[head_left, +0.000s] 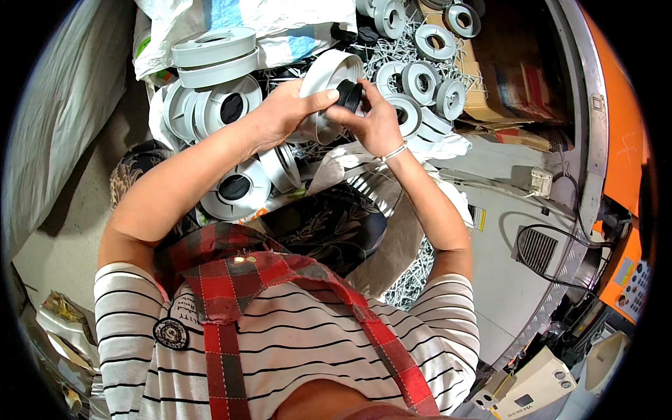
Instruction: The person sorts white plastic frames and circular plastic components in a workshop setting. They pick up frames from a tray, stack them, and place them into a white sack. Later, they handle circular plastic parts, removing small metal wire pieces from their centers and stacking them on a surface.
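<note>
Head view: my left hand (283,112) grips the white round lamp housing (329,77) by its rim, tilted, open side twd my right; my right hand (374,119) pinches a black ring insert (350,94) at the housing's mouth, fingertips closed on it; both held above my lap, over the pile of finished white housings (234,185); more lie at top right (420,80); I judge best to keep housing steady w/ left, seat ring square, press evenly round the edge.
</note>
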